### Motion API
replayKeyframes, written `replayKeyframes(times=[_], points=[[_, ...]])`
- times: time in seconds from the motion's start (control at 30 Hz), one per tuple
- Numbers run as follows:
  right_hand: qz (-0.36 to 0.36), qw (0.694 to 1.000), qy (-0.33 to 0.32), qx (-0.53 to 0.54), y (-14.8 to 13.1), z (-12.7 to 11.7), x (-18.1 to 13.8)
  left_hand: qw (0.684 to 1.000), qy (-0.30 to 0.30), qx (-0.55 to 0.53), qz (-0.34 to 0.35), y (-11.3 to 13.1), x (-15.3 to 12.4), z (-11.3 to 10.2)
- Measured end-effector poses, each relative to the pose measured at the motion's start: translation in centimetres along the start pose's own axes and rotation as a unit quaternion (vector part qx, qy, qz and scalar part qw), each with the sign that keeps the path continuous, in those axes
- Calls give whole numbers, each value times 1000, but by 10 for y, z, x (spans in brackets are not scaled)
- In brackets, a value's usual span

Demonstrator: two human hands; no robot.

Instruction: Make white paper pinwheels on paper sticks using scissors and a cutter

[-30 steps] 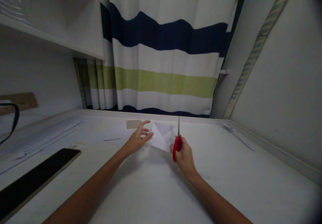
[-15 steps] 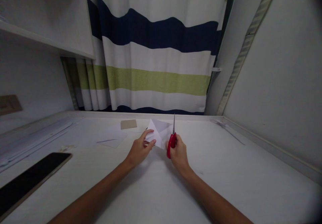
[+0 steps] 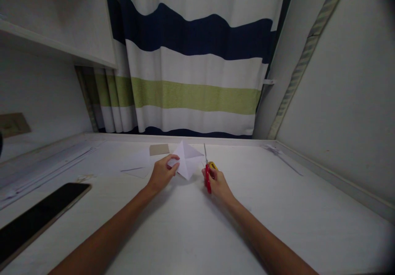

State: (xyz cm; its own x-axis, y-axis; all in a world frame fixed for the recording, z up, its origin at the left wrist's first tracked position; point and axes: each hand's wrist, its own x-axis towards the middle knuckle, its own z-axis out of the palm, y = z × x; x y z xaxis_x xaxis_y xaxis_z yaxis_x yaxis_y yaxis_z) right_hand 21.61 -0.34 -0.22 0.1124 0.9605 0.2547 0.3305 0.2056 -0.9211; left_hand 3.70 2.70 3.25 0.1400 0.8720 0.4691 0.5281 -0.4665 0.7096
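My left hand (image 3: 161,172) pinches the left corner of a folded white paper (image 3: 186,162) and holds it raised above the white desk (image 3: 191,225). My right hand (image 3: 216,181) is closed around red-handled scissors (image 3: 207,173), whose blades point up just right of the paper. A yellow part shows by the handles. The blades are together and do not touch the paper.
A dark phone (image 3: 37,219) lies at the left front. A brown card (image 3: 159,149) and a white sheet (image 3: 135,164) lie behind my left hand. A striped curtain (image 3: 191,69) hangs at the back. A shelf (image 3: 55,40) juts out upper left. A wall closes the right side.
My left hand went from resting open beside the paper to pinching its corner and lifting it. The scissors hand shifted slightly left and the blades now stand apart from the paper.
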Motion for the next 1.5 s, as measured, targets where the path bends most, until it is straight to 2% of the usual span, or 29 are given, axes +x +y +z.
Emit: replayKeyframes(times=[0.3, 0.4, 0.47, 0.57, 0.67, 0.73, 0.87, 1.03, 1.33, 1.5], points=[[12, 995, -96, -12, -12, 0, -11, 1000, 8, -2, -13, -11, 11, -14], [42, 992, -122, -6, -17, -2, -18, 999, 18, -24, -25, -9, 14, -20], [70, 984, -163, 33, -22, -5, -22, 998, 25, -40, -40, -7, 16, -24], [130, 951, -239, 146, -31, -10, -25, 995, 31, -71, -56, -6, 19, -29], [214, 892, -309, 252, -39, -13, -27, 993, 30, -97, -67, -2, 19, -33], [247, 860, -347, 281, -42, -15, -28, 991, 30, -106, -78, 1, 18, -34], [260, 835, -388, 290, -43, -14, -31, 990, 22, -104, -98, 7, 16, -35], [254, 825, -412, 294, -46, -12, -33, 987, 5, -120, -106, 8, 16, -33], [253, 829, -399, 301, -41, -11, -32, 978, -17, -155, -136, 17, 12, -30], [247, 816, -411, 322, -43, -11, -32, 978, -20, -152, -143, 18, 11, -27]])
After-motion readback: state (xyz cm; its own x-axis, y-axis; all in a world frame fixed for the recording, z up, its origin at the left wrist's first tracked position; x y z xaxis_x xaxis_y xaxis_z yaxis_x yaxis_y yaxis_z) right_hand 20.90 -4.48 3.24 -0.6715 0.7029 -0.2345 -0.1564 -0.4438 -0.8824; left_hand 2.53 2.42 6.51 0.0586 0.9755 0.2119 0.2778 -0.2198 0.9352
